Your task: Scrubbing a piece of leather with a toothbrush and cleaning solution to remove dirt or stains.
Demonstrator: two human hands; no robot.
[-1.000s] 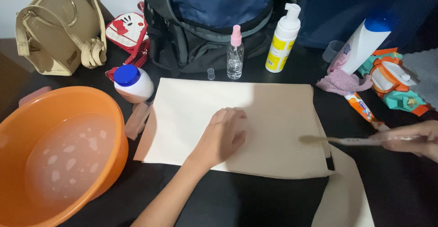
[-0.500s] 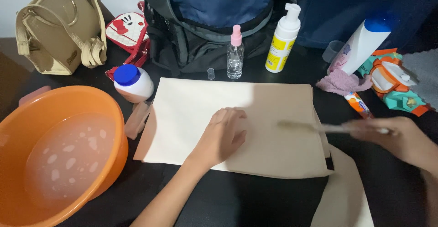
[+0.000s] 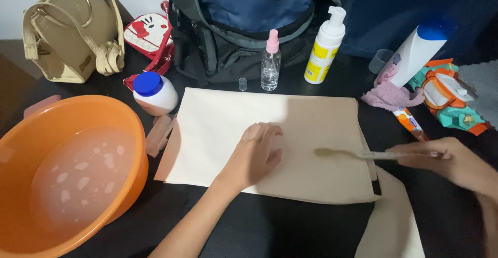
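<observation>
Left hand flat on one beige bag, right hand grip holding one toothbrush, three bottles behind.

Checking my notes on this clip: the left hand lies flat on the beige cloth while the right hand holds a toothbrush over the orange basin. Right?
Not quite. In the head view the right hand holds the toothbrush over the beige cloth, not the orange basin. The left hand does lie flat on it.

both forearms are bare, no sleeves in view; left hand and right hand wear no gloves, rings or watch
</observation>
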